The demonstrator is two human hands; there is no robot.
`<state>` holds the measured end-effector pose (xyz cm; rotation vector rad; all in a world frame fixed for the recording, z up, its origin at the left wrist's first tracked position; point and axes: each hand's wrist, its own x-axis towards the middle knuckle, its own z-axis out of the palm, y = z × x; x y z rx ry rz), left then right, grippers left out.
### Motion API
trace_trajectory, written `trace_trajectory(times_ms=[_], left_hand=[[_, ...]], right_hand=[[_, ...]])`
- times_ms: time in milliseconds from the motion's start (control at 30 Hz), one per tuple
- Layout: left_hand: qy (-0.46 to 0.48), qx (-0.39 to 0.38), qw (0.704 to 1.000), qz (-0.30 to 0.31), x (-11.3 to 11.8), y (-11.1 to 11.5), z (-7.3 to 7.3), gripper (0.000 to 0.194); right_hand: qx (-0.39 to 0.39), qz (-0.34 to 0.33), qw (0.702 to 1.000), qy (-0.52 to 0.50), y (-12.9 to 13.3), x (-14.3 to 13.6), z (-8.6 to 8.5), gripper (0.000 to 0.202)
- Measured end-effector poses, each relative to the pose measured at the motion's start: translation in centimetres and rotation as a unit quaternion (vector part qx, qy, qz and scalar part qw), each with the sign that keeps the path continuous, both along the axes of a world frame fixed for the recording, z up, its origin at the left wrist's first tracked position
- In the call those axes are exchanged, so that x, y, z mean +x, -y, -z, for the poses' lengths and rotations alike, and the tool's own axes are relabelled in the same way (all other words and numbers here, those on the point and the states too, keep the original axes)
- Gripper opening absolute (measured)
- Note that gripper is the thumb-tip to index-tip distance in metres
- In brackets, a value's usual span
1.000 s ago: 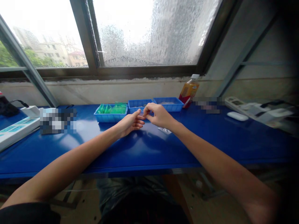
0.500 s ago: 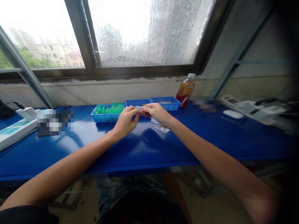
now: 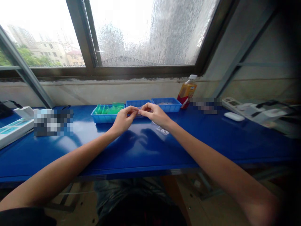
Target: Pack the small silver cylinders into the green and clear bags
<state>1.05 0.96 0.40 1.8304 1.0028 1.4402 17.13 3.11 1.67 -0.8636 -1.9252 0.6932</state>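
Note:
My left hand [image 3: 123, 120] and my right hand [image 3: 155, 114] meet fingertip to fingertip above the blue table [image 3: 141, 147], just in front of the middle blue tray [image 3: 137, 104]. Both pinch one small clear item [image 3: 139, 110] between thumb and fingers; it is too small to name. A small clear plastic bag [image 3: 161, 130] lies on the table under my right wrist. To the left stands a blue tray [image 3: 105, 113] with green parts in it. A third blue tray [image 3: 167, 104] stands on the right.
An orange drink bottle [image 3: 187, 91] stands by the wall behind the trays. A white power strip [image 3: 14, 128] lies at the far left, a white oval object [image 3: 234, 116] and white devices [image 3: 258, 113] at the right. The window sill wall runs along the back.
My left hand turned from flat and open to a pinch against my right fingertips. Both hands rose slightly above the table in front of the middle tray.

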Motion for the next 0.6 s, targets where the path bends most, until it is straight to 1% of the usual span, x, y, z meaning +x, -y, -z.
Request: trace_trajectory(times_ms=[33, 100, 167, 200, 233, 267, 300, 333, 400, 433, 467, 500, 533, 600], left_hand=[[-0.031, 0.029, 0.999, -0.010, 0.1, 0.1, 0.0, 0.014], [-0.063, 0.048, 0.997, -0.024, 0.2, 0.2, 0.1, 0.017], [-0.082, 0.037, 0.996, -0.027, 0.4, 0.3, 0.3, 0.021], [-0.100, 0.026, 0.994, -0.029, 0.5, 0.3, 0.5, 0.024], [-0.131, 0.017, 0.991, -0.034, 0.6, 0.4, 0.7, 0.028], [-0.175, 0.014, 0.984, -0.039, 0.7, 0.6, 1.0, 0.032], [-0.233, 0.018, 0.971, -0.042, 0.8, 0.7, 1.3, 0.035], [-0.297, 0.026, 0.953, -0.044, 0.9, 0.9, 1.6, 0.037], [-0.414, 0.046, 0.908, -0.038, 1.1, 1.4, 2.0, 0.038], [-0.456, 0.050, 0.888, -0.036, 1.2, 1.6, 2.1, 0.038], [-0.483, 0.048, 0.874, -0.034, 1.2, 1.8, 2.2, 0.038], [-0.499, 0.045, 0.865, -0.035, 1.3, 1.9, 2.1, 0.038], [-0.508, 0.043, 0.859, -0.035, 1.3, 2.0, 2.0, 0.039], [-0.518, 0.043, 0.853, -0.036, 1.2, 2.1, 1.9, 0.040]], right_hand=[[-0.042, -0.014, 0.999, -0.024, -0.1, 0.1, 0.0, 0.017], [-0.090, -0.042, 0.994, -0.044, -0.4, 0.3, -0.1, 0.022], [-0.096, -0.065, 0.993, -0.020, -0.7, 0.7, -0.5, 0.021], [-0.082, -0.061, 0.995, -0.004, -1.0, 1.0, -0.7, 0.017], [-0.055, -0.040, 0.998, 0.010, -1.4, 1.5, -1.1, 0.015], [-0.019, 0.002, 1.000, 0.022, -1.9, 2.2, -1.4, 0.013], [0.025, 0.064, 0.997, 0.032, -2.4, 3.0, -1.7, 0.012], [0.069, 0.139, 0.987, 0.047, -3.0, 3.9, -1.9, 0.012], [0.143, 0.281, 0.943, 0.107, -4.0, 5.7, -2.1, 0.015], [0.174, 0.331, 0.914, 0.154, -4.3, 6.5, -2.1, 0.019], [0.187, 0.370, 0.887, 0.203, -4.5, 7.0, -2.0, 0.024], [0.184, 0.392, 0.866, 0.252, -4.5, 7.2, -1.8, 0.028], [0.161, 0.397, 0.854, 0.296, -4.4, 7.2, -1.6, 0.031], [0.071, 0.368, 0.851, 0.367, -4.1, 6.6, -1.1, 0.035]])
